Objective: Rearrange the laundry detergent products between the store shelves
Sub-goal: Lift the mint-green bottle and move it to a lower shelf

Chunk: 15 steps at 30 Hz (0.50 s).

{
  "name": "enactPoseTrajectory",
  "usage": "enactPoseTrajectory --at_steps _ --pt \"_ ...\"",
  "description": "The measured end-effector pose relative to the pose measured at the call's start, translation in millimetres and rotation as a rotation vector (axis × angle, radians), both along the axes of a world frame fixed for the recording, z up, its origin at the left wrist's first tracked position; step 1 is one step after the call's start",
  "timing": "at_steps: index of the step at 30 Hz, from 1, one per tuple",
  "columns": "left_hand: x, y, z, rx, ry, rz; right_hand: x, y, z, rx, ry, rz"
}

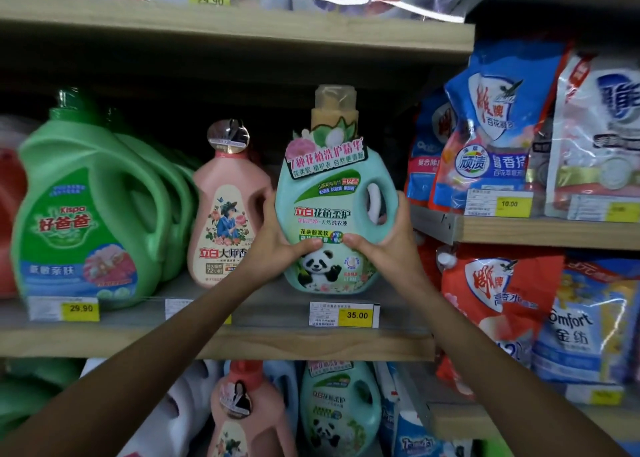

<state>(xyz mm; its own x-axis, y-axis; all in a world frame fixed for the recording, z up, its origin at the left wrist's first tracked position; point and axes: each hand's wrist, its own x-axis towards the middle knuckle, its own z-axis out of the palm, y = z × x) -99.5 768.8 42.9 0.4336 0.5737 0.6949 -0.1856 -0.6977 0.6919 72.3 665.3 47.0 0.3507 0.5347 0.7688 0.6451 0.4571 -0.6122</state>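
Observation:
A teal detergent bottle (329,210) with a panda label and a beige cap stands upright on the middle shelf (263,345), above the 35.00 price tag. My left hand (277,245) grips its left side, thumb across the label. My right hand (388,241) grips its right side under the handle. Just left of it stands a pink detergent bottle (225,214), touching my left hand. A second teal panda bottle (337,408) and a second pink bottle (242,415) stand on the shelf below.
Big green jugs (90,210) fill the middle shelf's left part. Blue, white and red detergent powder bags (498,137) crowd the right-hand shelves. The upper shelf board (242,30) hangs close above the teal bottle's cap.

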Motion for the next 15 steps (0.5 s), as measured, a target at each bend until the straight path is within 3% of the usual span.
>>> enactPoseTrajectory --at_steps 9,15 --pt "-25.6 -49.1 12.8 0.119 -0.16 0.087 -25.1 -42.9 22.2 0.207 -0.091 0.043" --pt "-39.5 -88.7 -3.6 0.067 -0.225 0.071 -39.9 -75.7 12.8 0.158 -0.084 0.055"
